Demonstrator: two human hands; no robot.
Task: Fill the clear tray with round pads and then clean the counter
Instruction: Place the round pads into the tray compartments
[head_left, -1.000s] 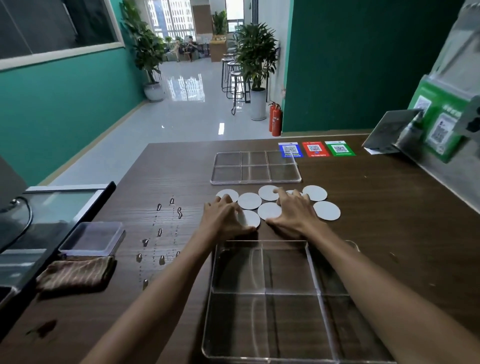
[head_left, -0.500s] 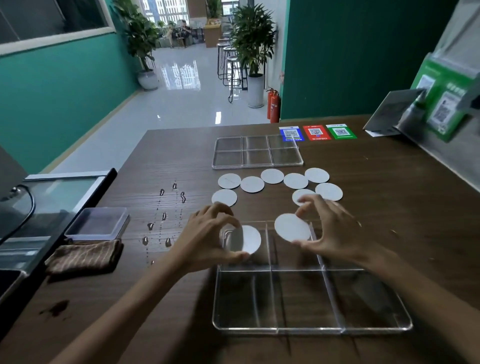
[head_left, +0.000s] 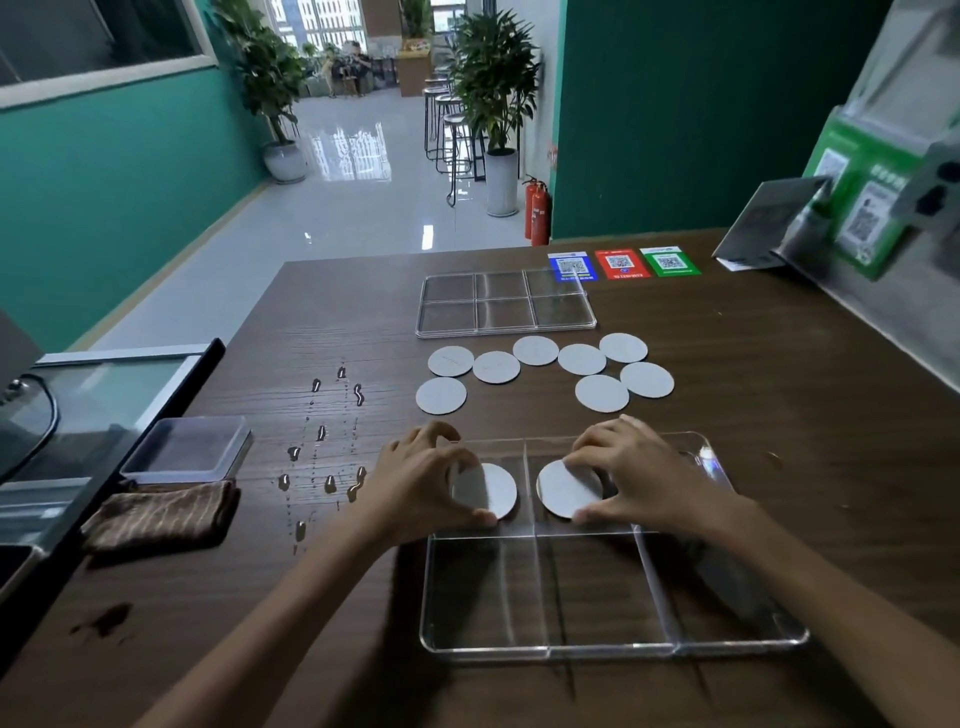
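Counter (head_left: 779, 415): pads (head_left: 498, 491) between fingers (head_left: 470, 457) (both hands).

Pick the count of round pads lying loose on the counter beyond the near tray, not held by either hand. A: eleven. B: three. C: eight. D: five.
C: eight loose pads lie on the counter between the two clear trays, while the left hand and right hand each hold one more over the near tray.

Both hands pinching round pads (head_left: 563, 491) over clear tray (head_left: 727, 642)
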